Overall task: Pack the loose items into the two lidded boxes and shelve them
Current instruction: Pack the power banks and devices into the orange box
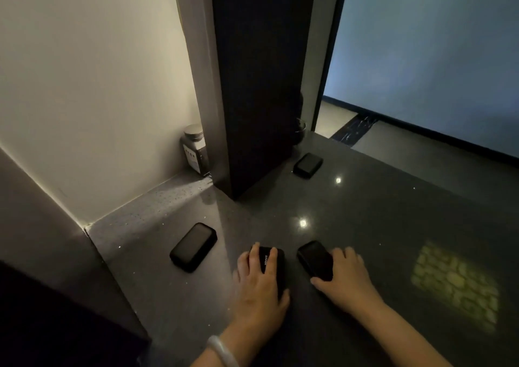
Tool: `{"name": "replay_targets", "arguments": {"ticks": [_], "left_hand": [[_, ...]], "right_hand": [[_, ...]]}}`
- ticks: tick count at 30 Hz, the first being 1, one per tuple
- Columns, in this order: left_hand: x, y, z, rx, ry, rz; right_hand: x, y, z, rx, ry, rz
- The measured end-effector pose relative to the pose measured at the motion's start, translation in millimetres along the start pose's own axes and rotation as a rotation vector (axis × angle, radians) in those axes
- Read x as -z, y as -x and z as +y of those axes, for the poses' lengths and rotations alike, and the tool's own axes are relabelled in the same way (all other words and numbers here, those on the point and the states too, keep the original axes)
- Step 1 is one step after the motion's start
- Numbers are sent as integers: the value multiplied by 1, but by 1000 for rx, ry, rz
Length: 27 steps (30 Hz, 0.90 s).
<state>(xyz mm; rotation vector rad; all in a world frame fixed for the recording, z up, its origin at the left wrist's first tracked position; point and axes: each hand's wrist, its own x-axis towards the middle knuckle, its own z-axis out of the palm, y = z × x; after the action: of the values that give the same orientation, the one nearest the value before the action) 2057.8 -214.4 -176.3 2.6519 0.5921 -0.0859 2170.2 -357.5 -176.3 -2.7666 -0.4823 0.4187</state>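
— Where's the left hand (258, 282)?

— Palm down on the lettered pack (273, 265), which lies flat on the counter (379, 212). The fingers run forward over its top, slightly spread, with the tips near the far end. The thumb hooks round the near right corner, so the hand grips the pack from above.

— And the wrist?

— It comes in from the bottom edge, nearly level with the counter. There's a pale bangle (223, 350) on it.

— The right hand (348, 276)?

— It's on the plain pack (314, 258), just right of the lettered one with a narrow gap between them. That pack sits at an angle, its far end pointing away and to the left. The fingers curl over its right long edge and the thumb presses its near end, so the hand pinches it. Most of the pack shows to the left of the knuckles. I can't tell whether it's off the counter.

— Forearm?

— Bare, slanting in from the lower right.

— Other packs?

— The side pack (193, 247) lies flat, left of the left hand and apart from it. The far pack (308, 166) lies at the foot of the dark pillar (258, 85). A capped jar (193, 147) stands in the corner left of the pillar, against the wall.
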Motion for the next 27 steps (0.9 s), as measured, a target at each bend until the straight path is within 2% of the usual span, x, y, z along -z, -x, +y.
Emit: {"name": "replay_targets", "arguments": {"ticks": [2, 7, 14, 21, 27], "left_hand": [[-2, 10, 4, 15, 9, 4], [5, 9, 13, 206, 11, -37], [7, 14, 15, 229, -7, 13], [-9, 24, 27, 60, 48, -6], [-39, 54, 78, -176, 95, -93]], "right_hand": [[3, 12, 8, -17, 22, -15], [2, 26, 1, -45, 85, 43], [-3, 56, 3, -115, -12, 86], [5, 103, 41, -285, -255, 147], [9, 170, 87, -469, -373, 280]]}}
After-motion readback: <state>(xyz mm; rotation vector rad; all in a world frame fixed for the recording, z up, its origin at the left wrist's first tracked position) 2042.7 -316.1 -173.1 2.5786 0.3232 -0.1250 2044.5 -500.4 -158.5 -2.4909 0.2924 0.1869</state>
